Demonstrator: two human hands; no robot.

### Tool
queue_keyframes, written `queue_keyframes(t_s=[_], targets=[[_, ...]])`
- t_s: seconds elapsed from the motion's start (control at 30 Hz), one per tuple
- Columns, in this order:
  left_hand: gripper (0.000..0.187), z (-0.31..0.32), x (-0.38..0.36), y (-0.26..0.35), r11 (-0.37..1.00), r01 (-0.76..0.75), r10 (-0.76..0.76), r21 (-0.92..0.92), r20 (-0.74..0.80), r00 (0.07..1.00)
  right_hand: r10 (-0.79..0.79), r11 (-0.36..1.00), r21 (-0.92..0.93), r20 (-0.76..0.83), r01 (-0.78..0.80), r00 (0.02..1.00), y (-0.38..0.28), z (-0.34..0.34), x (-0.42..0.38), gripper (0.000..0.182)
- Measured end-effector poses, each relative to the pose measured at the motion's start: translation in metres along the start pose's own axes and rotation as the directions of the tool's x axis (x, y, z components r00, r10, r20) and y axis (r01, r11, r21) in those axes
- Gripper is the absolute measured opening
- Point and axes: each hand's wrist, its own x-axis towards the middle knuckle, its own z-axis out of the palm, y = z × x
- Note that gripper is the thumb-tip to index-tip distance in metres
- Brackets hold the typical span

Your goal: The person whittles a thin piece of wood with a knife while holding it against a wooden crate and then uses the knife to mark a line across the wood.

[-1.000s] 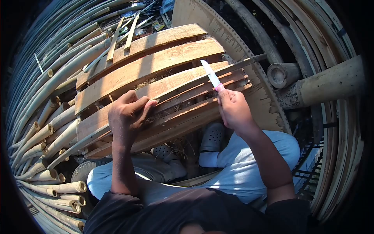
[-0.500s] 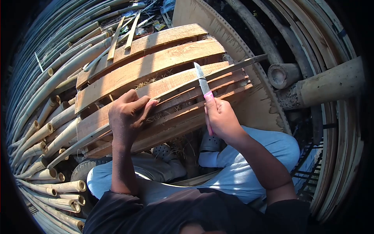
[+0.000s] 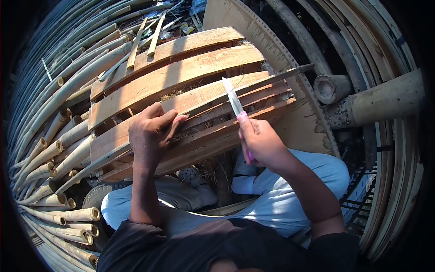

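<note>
A long thin bamboo strip (image 3: 258,84) runs slantwise across the slatted wooden table (image 3: 181,68), its far tip past the right end. My left hand (image 3: 153,129) is closed round the strip near its middle, thumb toward the right. In my right hand (image 3: 262,143) is a knife (image 3: 234,98) with a pink handle, gripped with the thumb along the handle. Its bright blade crosses the strip, tip pointing up and left. A thin curled fibre rises near the blade.
Bamboo poles (image 3: 77,215) lie stacked along the left. Two short flat strips (image 3: 156,34) rest on the table's far side. A plywood sheet (image 3: 312,122) stands behind the table, and a thick bamboo pole (image 3: 385,99) lies at the right. My bent legs (image 3: 290,195) are below.
The knife has tilted slightly, and its blade has slid a little down along the strip's side toward me. My left hand keeps its hold in nearly the same place.
</note>
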Motion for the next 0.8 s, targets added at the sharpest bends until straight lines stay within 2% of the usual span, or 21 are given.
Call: queue_keyframes(t_s=[0.03,0.1,0.13,0.17,0.2,0.23,0.3,0.33,0.37,0.43,0.47,0.5,0.53,0.57,0.63,0.67,0.7,0.77,0.8], targets=[[0.023,0.000,0.000,-0.001,1.000,-0.009,0.009,0.017,0.001,1.000,-0.067,0.992,-0.094,0.174,0.085,0.983,0.015,0.015,0.001,0.042],[0.024,0.002,0.001,-0.001,0.999,-0.021,0.021,0.029,0.010,1.000,-0.107,0.993,-0.033,0.143,0.113,0.984,0.008,0.010,-0.002,0.042],[0.023,0.001,0.000,0.000,1.000,-0.013,0.013,0.021,0.015,1.000,-0.169,0.985,0.028,-0.084,0.172,0.982,-0.002,0.004,-0.003,0.042],[0.023,0.001,-0.001,0.000,1.000,-0.001,0.001,0.014,0.017,1.000,-0.208,0.968,0.070,-0.306,0.240,0.929,-0.011,-0.008,0.000,0.042],[0.023,0.000,-0.002,0.000,1.000,0.003,-0.004,0.015,0.015,1.000,-0.254,0.962,-0.025,-0.440,0.271,0.861,-0.011,-0.022,0.010,0.047],[0.022,0.000,-0.002,0.001,1.000,0.002,-0.003,0.015,0.013,1.000,-0.260,0.961,-0.028,-0.434,0.275,0.863,-0.007,-0.019,0.014,0.047],[0.022,0.000,-0.001,0.000,1.000,0.000,0.000,0.016,0.004,1.000,-0.130,0.985,0.045,-0.449,0.168,0.884,0.003,-0.008,0.014,0.044],[0.021,0.000,-0.001,-0.001,1.000,0.001,-0.001,0.014,0.003,1.000,-0.056,0.998,-0.023,-0.190,0.053,0.980,0.010,0.002,0.011,0.045],[0.021,0.001,0.000,-0.002,1.000,0.000,0.000,0.012,0.006,1.000,-0.158,0.984,-0.071,0.059,0.162,0.986,0.020,0.009,0.010,0.045],[0.020,0.001,0.001,-0.001,1.000,-0.002,0.002,0.003,0.011,1.000,-0.074,0.997,-0.018,0.072,0.075,0.995,0.003,0.001,0.001,0.046],[0.020,0.000,0.000,-0.001,1.000,0.002,-0.002,-0.005,0.016,1.000,-0.179,0.984,-0.047,-0.193,0.173,0.965,0.000,-0.008,0.004,0.047],[0.020,0.000,-0.001,-0.001,1.000,0.005,-0.005,-0.003,0.022,1.000,-0.274,0.961,-0.102,-0.438,0.256,0.856,-0.004,-0.015,0.007,0.048],[0.018,0.000,0.000,-0.001,1.000,0.009,-0.009,-0.009,0.023,1.000,-0.400,0.916,-0.282,-0.584,0.286,0.706,-0.017,-0.012,0.005,0.048],[0.017,0.000,0.000,0.000,1.000,0.013,-0.013,-0.016,0.022,1.000,-0.301,0.953,-0.126,-0.521,0.276,0.799,0.003,-0.027,0.020,0.048],[0.016,0.000,0.000,-0.003,1.000,0.007,-0.007,-0.017,0.015,1.000,-0.101,0.993,-0.080,-0.218,0.085,0.971,0.015,-0.003,0.016,0.049],[0.015,0.001,0.001,-0.003,1.000,-0.001,0.001,-0.017,0.012,1.000,-0.175,0.976,-0.150,-0.122,0.156,0.977,0.021,0.003,0.015,0.051],[0.015,0.002,0.001,-0.002,1.000,-0.006,0.006,-0.021,0.013,1.000,-0.175,0.977,-0.149,-0.128,0.155,0.976,0.014,-0.002,0.011,0.051],[0.019,0.001,0.000,-0.002,0.998,0.039,-0.037,-0.059,0.022,0.999,-0.192,0.981,-0.095,-0.376,0.168,0.907,-0.007,-0.022,0.003,0.051],[0.019,0.000,0.001,-0.002,0.997,0.043,-0.041,-0.058,0.023,0.999,-0.290,0.954,-0.218,-0.484,0.207,0.825,-0.009,-0.032,0.005,0.051]])
